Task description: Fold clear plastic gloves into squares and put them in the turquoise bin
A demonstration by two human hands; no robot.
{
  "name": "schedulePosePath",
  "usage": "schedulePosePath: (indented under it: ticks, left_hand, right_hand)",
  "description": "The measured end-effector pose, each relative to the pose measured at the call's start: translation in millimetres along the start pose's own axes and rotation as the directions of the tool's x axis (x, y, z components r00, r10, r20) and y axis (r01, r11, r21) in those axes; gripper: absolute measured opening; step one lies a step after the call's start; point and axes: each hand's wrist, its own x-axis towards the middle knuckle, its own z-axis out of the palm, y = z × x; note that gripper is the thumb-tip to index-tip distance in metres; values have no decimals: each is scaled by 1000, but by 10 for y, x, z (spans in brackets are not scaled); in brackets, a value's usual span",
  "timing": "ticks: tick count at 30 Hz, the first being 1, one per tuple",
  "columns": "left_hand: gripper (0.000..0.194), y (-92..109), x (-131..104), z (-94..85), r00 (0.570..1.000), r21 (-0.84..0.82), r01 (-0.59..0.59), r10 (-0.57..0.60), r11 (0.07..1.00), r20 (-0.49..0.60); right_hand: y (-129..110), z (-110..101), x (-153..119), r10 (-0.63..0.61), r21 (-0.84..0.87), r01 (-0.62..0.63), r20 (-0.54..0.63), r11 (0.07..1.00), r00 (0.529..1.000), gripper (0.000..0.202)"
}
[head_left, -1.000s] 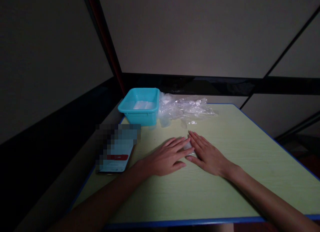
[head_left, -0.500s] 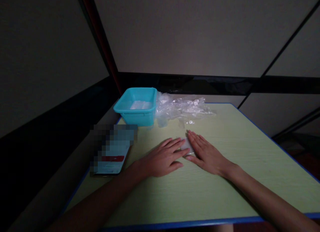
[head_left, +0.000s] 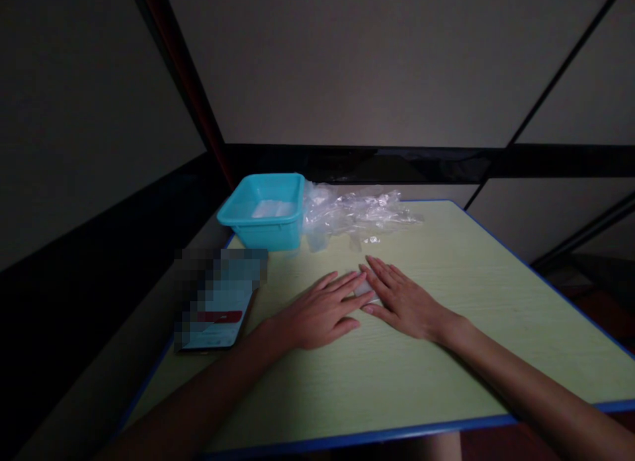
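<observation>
A small, whitish, flat piece [head_left: 365, 290], perhaps a clear plastic packet, lies on the light green table [head_left: 421, 381]. My left hand [head_left: 325, 312] rests palm down with its fingers spread, the fingertips over the piece's left side. From the right, my right hand [head_left: 404, 299] lies flat, its fingers reaching across the other side of the piece. The two hands nearly meet, and much of the piece is hidden beneath them. Neither hand grips anything.
A turquoise plastic basket [head_left: 268, 235] with whitish flat pieces [head_left: 272, 209] inside stands at the back left. Crumpled clear plastic bags [head_left: 362, 211] lie beside it. A phone [head_left: 223, 302], partly blurred out, leans at the left edge. A wall [head_left: 347, 64] rises behind the table.
The right hand's fingers have shifted left over the whitish piece, covering more of it. My left hand stays about where it was. The whole view has shifted slightly.
</observation>
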Motion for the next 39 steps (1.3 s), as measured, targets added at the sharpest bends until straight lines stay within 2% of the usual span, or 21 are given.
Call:
schedulePosePath:
  ticks: [5,17,34,39]
  left_hand:
    - [51,0,4,-6,1000,-6,3,-3,1000,-1]
    - [49,18,23,-46,999,-19,26,-25,1000,22]
    - [49,-12,-13,-7,1000,-10,25,-25,1000,-2]
    - [52,-9,-18,-11,1000,-4,-19,19,1000,-25]
  right_hand:
    - [9,23,-4,-8,9,9,-31,1000,999,65]
    - [-1,2,2,-6,-3,6,-17,1000,1000,68]
    - [2,12,4,5,-14,-6,-34,1000,999,68]
    - [-5,1,4,7,-6,-7,-37,1000,999,70]
